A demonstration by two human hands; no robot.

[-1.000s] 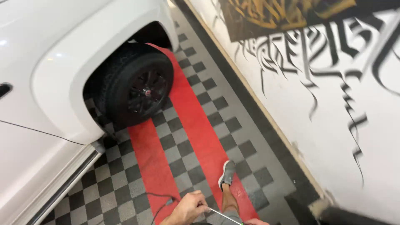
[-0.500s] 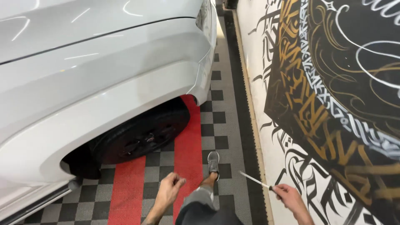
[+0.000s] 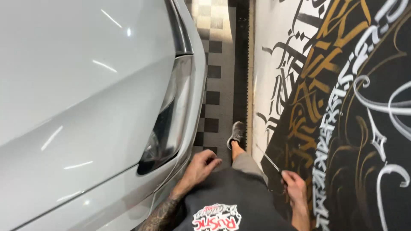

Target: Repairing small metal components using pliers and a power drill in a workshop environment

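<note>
My right hand [image 3: 295, 188] is closed around a thin metal rod [image 3: 268, 159] that points up and to the left, close to the painted wall. My left hand [image 3: 201, 167] swings loosely beside the white car's front corner, fingers curled and holding nothing. It is just below the car's headlight [image 3: 171, 115]. My grey shoe [image 3: 236, 134] steps forward on the checkered floor between car and wall.
The white car's hood [image 3: 81, 94] and bumper fill the left side. A wall with black, gold and white lettering [image 3: 338, 98] fills the right. Between them runs a narrow strip of grey and black checkered floor tiles [image 3: 216, 72].
I have walked forward from the front wheel to the car's front corner. The wheel and red floor strip have left view; the headlight and hood now show. My right hand still grips the rod.
</note>
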